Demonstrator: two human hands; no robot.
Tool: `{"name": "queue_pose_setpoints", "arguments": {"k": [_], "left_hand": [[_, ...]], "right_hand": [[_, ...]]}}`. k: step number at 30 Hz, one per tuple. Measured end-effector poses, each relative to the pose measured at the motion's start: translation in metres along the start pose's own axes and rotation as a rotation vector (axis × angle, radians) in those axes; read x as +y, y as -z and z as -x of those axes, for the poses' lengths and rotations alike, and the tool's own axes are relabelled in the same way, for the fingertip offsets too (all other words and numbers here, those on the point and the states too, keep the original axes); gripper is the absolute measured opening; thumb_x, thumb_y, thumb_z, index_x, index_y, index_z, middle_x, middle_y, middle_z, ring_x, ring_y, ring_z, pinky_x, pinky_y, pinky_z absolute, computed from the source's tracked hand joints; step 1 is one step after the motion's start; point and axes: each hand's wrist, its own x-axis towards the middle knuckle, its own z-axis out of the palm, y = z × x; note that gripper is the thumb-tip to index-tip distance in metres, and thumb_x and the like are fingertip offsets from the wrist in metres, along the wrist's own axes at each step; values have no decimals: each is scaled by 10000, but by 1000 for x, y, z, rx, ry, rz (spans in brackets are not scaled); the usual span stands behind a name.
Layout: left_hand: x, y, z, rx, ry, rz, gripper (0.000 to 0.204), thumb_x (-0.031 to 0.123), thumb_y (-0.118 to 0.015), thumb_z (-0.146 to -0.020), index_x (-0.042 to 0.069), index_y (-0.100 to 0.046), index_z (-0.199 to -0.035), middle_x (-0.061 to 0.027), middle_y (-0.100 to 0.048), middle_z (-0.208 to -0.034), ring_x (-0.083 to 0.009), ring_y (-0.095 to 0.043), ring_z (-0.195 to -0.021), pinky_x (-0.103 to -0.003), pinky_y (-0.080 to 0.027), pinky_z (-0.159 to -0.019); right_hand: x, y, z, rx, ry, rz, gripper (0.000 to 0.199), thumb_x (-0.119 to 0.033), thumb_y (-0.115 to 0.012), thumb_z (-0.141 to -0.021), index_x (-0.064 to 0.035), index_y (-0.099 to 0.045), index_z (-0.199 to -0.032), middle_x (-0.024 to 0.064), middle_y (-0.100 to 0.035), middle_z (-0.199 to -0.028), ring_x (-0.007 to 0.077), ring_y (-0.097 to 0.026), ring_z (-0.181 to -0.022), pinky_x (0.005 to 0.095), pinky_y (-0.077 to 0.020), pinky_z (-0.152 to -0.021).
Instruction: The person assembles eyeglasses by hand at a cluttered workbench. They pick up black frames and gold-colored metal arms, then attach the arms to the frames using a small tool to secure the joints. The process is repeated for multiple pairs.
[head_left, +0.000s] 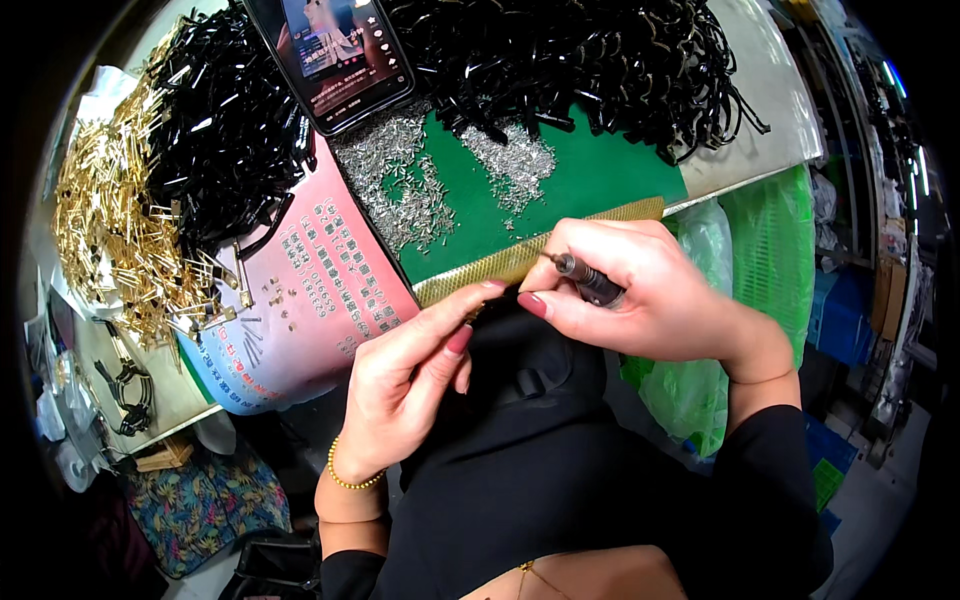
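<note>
At the near edge of the table, my right hand (655, 290) is closed around a small screwdriver (598, 288) with a dark handle; its thin tip points left. My left hand (400, 375), a beaded bracelet at its wrist, faces it with thumb and forefinger pinched. A small dark piece shows between those fingertips, too hidden to name. Both hands are close together, their fingertips just in front of a gold textured strip (480, 283) along the table edge. Past the strip, small silver screw-like pieces (400, 185) lie in two heaps on a green mat (610, 175).
Large heaps of black glossy strap-like pieces (590, 60) lie at the back, with gold metal pieces (120, 220) at the left. A phone (340, 60) with a lit screen leans among them. A printed pink-and-blue sheet (330, 265) lies left; green plastic bags (765, 260) hang right.
</note>
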Motion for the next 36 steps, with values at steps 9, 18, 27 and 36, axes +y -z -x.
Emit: {"name": "queue_pose_setpoints", "arguments": {"k": [9, 18, 27, 36], "left_hand": [[-13, 4, 8, -123, -238, -737, 130, 33, -670, -885, 59, -656, -1012, -79, -615, -715, -255, -606, -622, -351, -486, -585], [-17, -3, 0, 269, 72, -17, 207, 56, -451, -1075, -46, -536, -1234, -136, -704, -1218, -88, -622, -644, -239, -546, -640], [-8, -10, -20, 262, 68, 59, 215, 25, -453, -1066, -53, -502, -1259, -146, -631, -1362, -61, -604, -642, -219, -551, -592], [-15, -25, -33, 183, 110, 160, 184, 77, -460, -1082, -36, -505, -1220, -186, -623, -1352, -68, -609, -651, -232, -556, -615]], "right_hand": [[8, 5, 7, -126, 150, 192, 262, -318, -643, -981, -71, -665, -1064, 110, -627, -865, 314, -645, -753, 413, -506, -648], [34, -19, 10, 37, 101, 953, 699, -559, -661, -895, -198, -516, -1476, 112, -519, -873, 214, -616, -579, 317, -472, -444], [28, 10, 9, 8, 66, 762, 483, -70, -630, -863, -80, -512, -1332, 145, -515, -964, 294, -662, -725, 387, -522, -533], [26, 10, -5, -75, 1, 771, 458, -112, -623, -913, -200, -564, -1358, 170, -536, -901, 280, -659, -634, 366, -493, -487]]}}
